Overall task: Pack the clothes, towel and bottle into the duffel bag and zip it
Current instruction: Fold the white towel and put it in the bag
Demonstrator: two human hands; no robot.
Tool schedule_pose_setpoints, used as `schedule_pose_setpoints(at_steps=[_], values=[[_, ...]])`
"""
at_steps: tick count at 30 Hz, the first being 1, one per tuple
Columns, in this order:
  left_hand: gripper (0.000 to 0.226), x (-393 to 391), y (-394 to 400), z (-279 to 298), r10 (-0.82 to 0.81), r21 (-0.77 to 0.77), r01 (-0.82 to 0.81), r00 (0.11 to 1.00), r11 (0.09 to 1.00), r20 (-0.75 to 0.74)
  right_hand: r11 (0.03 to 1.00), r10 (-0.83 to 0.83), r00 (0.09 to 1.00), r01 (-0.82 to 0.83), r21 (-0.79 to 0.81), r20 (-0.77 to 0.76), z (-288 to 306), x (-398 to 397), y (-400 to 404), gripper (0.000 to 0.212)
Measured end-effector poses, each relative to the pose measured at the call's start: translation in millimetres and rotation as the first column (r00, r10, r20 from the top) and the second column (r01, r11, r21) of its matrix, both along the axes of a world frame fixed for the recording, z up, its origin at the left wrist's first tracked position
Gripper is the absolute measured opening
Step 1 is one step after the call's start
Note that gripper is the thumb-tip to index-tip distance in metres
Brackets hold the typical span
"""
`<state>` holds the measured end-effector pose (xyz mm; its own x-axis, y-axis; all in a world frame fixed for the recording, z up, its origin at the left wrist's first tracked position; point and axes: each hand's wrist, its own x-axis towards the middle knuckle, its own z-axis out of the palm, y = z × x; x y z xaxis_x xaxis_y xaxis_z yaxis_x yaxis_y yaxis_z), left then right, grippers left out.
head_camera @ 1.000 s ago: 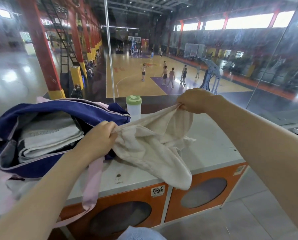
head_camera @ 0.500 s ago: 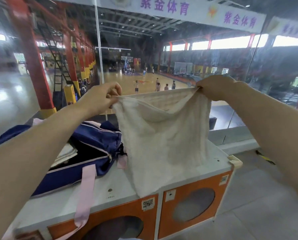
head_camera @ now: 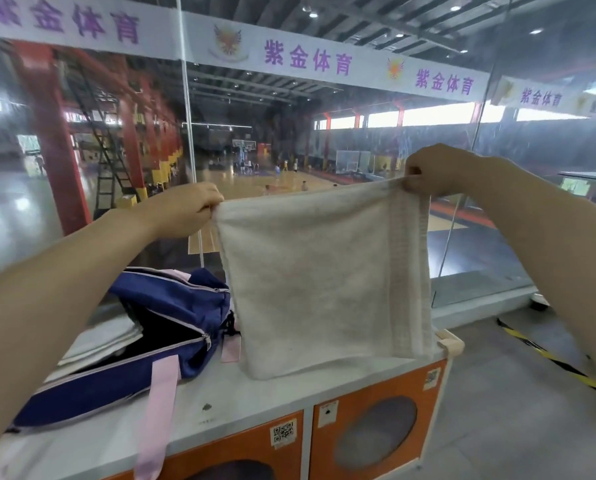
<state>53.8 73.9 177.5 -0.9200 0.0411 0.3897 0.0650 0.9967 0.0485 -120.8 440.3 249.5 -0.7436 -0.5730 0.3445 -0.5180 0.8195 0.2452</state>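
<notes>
I hold a cream towel [head_camera: 320,278] stretched flat in the air by its two top corners. My left hand [head_camera: 189,207] pinches the left corner and my right hand [head_camera: 431,173] pinches the right one. The towel hangs down to the white cabinet top [head_camera: 241,400]. To its left lies the navy duffel bag [head_camera: 171,306], unzipped, with pink straps [head_camera: 158,417] hanging over the front edge. Folded pale clothes [head_camera: 106,337] show inside the bag's opening. The bottle is hidden behind the towel.
The cabinet has orange doors [head_camera: 376,431] with round windows below the top. A glass wall [head_camera: 480,237] stands right behind it, looking onto a basketball court. Grey floor with a yellow-black stripe [head_camera: 559,362] lies to the right.
Both hands have lifted the towel off the cabinet top and spread it out flat between them. The view has tilted upward, and the bottle has gone out of sight behind the towel.
</notes>
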Motion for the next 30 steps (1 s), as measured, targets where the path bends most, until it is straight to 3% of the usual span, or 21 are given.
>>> schedule_pose_setpoints(at_steps=[3,7,9,11,13,15,17,19,22,24,26,30], values=[[0.026,10.7,-0.8,-3.6,-0.030,0.140,0.025,0.999,0.990,0.039,1.000,0.015,0.999,-0.014,-0.022,0.040,-2.5,-0.8,0.4,0.030],[0.022,13.6,0.9,-7.5,0.022,0.350,0.037,0.987,0.936,-0.162,0.977,0.068,0.979,-0.027,-0.212,0.193,-8.0,5.0,2.5,0.032],[0.014,14.6,3.9,-6.8,0.023,0.536,0.126,0.965,0.835,-0.262,0.908,0.157,0.945,-0.025,-0.417,0.286,-11.3,12.2,2.0,0.030],[0.014,15.7,3.9,-4.6,0.013,0.717,0.222,0.952,0.661,-0.306,0.766,0.301,0.883,0.002,-0.643,0.361,-12.5,19.4,1.7,0.025],[0.014,18.4,2.0,-0.3,0.000,0.822,0.268,0.951,0.502,-0.310,0.663,0.394,0.827,0.047,-0.747,0.401,-9.4,23.8,4.7,0.018],[0.014,19.2,-2.3,2.3,0.003,0.870,0.261,0.958,0.418,-0.288,0.656,0.435,0.771,0.081,-0.750,0.464,-4.4,24.6,11.8,0.014],[0.021,15.9,-8.1,2.5,0.012,0.889,0.215,0.971,0.403,-0.240,0.700,0.443,0.713,0.104,-0.707,0.543,-1.6,19.9,18.6,0.012],[0.022,8.9,-9.9,-2.9,0.026,0.875,0.125,0.988,0.468,-0.155,0.753,0.416,0.687,0.107,-0.649,0.596,-7.8,11.9,18.5,0.012],[0.013,-12.0,-7.2,-24.3,0.109,0.752,-0.076,0.994,0.655,0.006,0.799,0.342,0.718,0.118,-0.590,0.606,-35.8,-5.2,6.4,0.013],[0.013,-31.1,-6.4,-45.3,0.192,0.726,-0.172,0.980,0.666,0.056,0.808,0.307,0.709,0.157,-0.567,0.635,-64.9,-20.8,-1.8,0.013],[0.016,-50.1,-5.2,-64.7,0.240,0.765,-0.231,0.965,0.602,0.102,0.784,0.295,0.695,0.216,-0.582,0.656,-95.0,-34.0,-10.8,0.014],[0.016,-80.4,-3.6,-97.7,0.231,0.897,-0.314,0.940,0.310,0.250,0.699,0.248,0.761,0.287,-0.655,0.599,-148.8,-58.9,-27.9,0.016]])
